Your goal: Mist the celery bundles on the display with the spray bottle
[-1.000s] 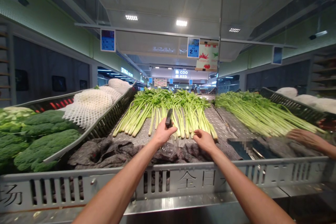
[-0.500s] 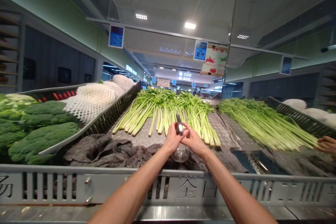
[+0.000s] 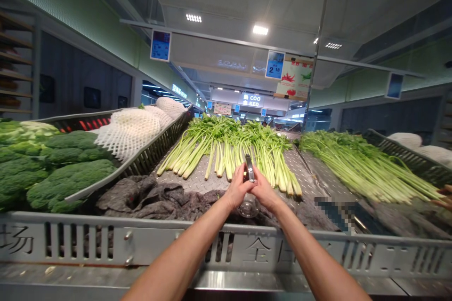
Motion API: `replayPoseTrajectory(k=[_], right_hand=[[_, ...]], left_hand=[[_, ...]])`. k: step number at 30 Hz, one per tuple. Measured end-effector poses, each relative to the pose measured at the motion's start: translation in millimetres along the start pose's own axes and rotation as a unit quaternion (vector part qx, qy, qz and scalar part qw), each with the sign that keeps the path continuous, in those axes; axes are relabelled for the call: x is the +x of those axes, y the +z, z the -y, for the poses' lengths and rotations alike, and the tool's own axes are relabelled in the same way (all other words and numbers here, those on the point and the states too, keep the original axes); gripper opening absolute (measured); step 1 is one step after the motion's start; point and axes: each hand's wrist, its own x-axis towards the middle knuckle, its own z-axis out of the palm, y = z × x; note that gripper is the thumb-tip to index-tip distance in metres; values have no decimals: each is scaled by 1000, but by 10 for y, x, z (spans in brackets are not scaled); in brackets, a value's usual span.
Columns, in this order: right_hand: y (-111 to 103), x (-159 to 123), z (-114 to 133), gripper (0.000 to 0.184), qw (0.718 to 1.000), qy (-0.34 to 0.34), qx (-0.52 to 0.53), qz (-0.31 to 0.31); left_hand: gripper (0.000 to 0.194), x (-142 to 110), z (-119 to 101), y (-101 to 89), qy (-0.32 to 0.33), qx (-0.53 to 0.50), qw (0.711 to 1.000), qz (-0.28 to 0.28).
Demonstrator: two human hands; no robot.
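Observation:
Between my two hands is a spray bottle with a clear round body (image 3: 249,208) and a dark spray head pointing away from me. My left hand (image 3: 237,191) is closed around its neck from the left. From the other side my right hand (image 3: 264,193) is closed on it too, its fingers partly hidden. The bottle hangs above a crumpled dark cloth (image 3: 158,200) at the front of the display. Beyond the spray head, bunches of celery (image 3: 190,153) lie on a textured metal shelf (image 3: 201,181), stalk ends toward me.
A grey slatted rail (image 3: 155,242) runs along the front. On the left, a black crate side (image 3: 155,143) separates broccoli (image 3: 70,183) and white foam-net-wrapped produce (image 3: 129,127) from the celery. A mirror-like panel (image 3: 339,103) on the right shows more celery. Price signs (image 3: 274,64) hang overhead.
The view has shifted slightly, so the display sits a little further right and higher. My hands stay together on the spray bottle, with the right fingers drawn in closer around it.

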Motion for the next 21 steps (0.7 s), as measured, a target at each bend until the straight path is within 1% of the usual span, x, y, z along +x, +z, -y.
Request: replayPoseTrajectory(k=[3,4,5,7,9,11,13,15,17,18,20,21], right_hand=[[-90,11,-71,39,999,8,6,-47],[-131,13,-101,32,997,15,5,-74],[-172,13,-130,28,995,23,5,-102],[-243,8,-181,29,989,39,4,-142],[-284,-1,-215,32,986,46,-3,-160],[-299,-4,-223,30,983,42,-14,-181],[-317,3,-203,29,979,17,-12,-203],[-373,19,-167,32,976,-25,-1,-218],[-489,32,-146,31,968,-65,-1,-242],[-565,35,-149,29,961,-77,-10,-264],[-731,29,-189,24,944,-83,-45,-317],[-806,22,-222,23,935,-79,-71,-338]], left_hand=[[66,-24,15,-4,-22,-15,999,19],[67,-34,16,-10,-21,0,1000,19],[67,-42,16,-19,-17,22,1000,15],[66,-51,15,-36,-8,70,998,-6],[63,-47,16,-49,-5,104,994,-35],[59,-31,18,-58,-3,136,988,-66],[55,-8,17,-75,0,172,980,-97],[52,18,9,-119,10,212,969,-125],[50,43,3,-200,36,255,956,-139],[49,54,5,-252,52,276,949,-142],[47,73,27,-359,71,304,938,-151],[46,80,46,-406,64,307,935,-164]])
